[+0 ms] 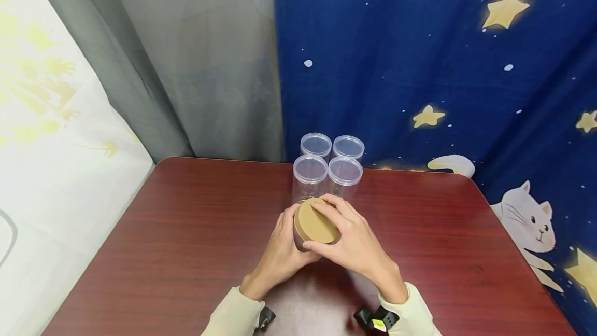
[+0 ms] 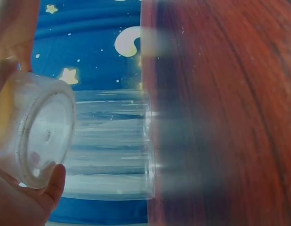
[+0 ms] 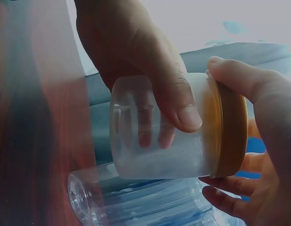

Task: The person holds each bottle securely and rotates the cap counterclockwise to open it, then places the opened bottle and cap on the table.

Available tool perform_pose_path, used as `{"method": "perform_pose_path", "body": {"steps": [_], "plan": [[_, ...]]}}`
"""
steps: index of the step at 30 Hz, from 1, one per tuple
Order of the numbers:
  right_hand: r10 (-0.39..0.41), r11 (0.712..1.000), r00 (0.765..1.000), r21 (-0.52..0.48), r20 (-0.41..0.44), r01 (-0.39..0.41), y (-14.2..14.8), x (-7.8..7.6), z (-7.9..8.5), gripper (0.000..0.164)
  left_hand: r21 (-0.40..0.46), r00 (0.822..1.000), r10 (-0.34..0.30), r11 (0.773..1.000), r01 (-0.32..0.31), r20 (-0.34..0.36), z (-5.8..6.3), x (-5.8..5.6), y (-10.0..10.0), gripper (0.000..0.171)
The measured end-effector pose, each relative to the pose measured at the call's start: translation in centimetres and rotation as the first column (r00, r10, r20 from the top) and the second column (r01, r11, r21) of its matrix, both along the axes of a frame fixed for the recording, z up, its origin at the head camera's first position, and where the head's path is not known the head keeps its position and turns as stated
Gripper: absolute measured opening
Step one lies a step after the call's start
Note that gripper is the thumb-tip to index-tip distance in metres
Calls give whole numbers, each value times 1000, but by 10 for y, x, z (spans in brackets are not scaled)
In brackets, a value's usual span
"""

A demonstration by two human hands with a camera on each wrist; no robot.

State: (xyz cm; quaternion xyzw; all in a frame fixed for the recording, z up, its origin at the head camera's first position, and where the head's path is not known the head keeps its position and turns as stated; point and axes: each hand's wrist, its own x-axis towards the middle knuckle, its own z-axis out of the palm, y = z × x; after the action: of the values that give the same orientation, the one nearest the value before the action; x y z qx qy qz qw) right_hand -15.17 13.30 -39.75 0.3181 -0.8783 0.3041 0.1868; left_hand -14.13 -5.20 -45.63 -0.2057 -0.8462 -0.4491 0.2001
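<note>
While two hands (image 1: 285,242) (image 1: 359,240) hold one jar (image 1: 312,227), four clear containers (image 1: 310,170) (image 1: 345,171) (image 1: 315,144) (image 1: 349,147) stand beyond.

Left hand (image 3: 141,56)'s wrapped round a translucent plastic jar (image 3: 173,157), fingers showing through from behind. Right hand (image 3: 277,113) grips the amber-brown lid (image 3: 232,134). Clear cylindrical containers (image 3: 150,202) just beyond both hands, reddish wood-grain tabletop (image 3: 37,165) on the side away from the right.
</note>
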Motion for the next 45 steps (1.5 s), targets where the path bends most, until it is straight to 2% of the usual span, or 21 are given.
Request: {"method": "perform_pose_path", "body": {"steps": [3, 9, 22, 27, 31, 37, 41, 45], "plan": [[37, 999, 999, -24, 14, -36, 1, 0, 1, 73, 11, 1000, -18, 1000, 18, -1, 0, 2, -1, 99], [128, 991, 989, -34, 73, -126, 5, 1, 5, 67, 14, 996, -61, 998, 60, 59, 0, 3, -4, 100], [223, 974, 959, 7, 174, -228, 13, -2, 9, 65, 22, 986, -87, 996, 85, 141, -1, 2, -4, 98], [243, 968, 955, 26, 170, -250, 15, -5, 8, 64, -1, 990, -68, 998, 69, 124, -2, 0, -4, 98], [189, 981, 969, 19, 157, -194, 13, -5, 7, 67, -33, 997, -20, 999, 23, 75, -3, -2, -3, 99], [-2, 999, 998, 35, 68, 0, 6, 1, 5, 78, -69, 999, 48, 996, -49, -3, -3, -3, -2, 98], [-125, 986, 992, 114, 11, 123, 1, 5, 4, 86, -117, 997, 67, 991, -71, -34, -2, -4, -2, 96], [-193, 965, 981, 180, -13, 192, -2, 7, 5, 87, -152, 997, 67, 986, -72, -37, -2, -4, -2, 96]]}}
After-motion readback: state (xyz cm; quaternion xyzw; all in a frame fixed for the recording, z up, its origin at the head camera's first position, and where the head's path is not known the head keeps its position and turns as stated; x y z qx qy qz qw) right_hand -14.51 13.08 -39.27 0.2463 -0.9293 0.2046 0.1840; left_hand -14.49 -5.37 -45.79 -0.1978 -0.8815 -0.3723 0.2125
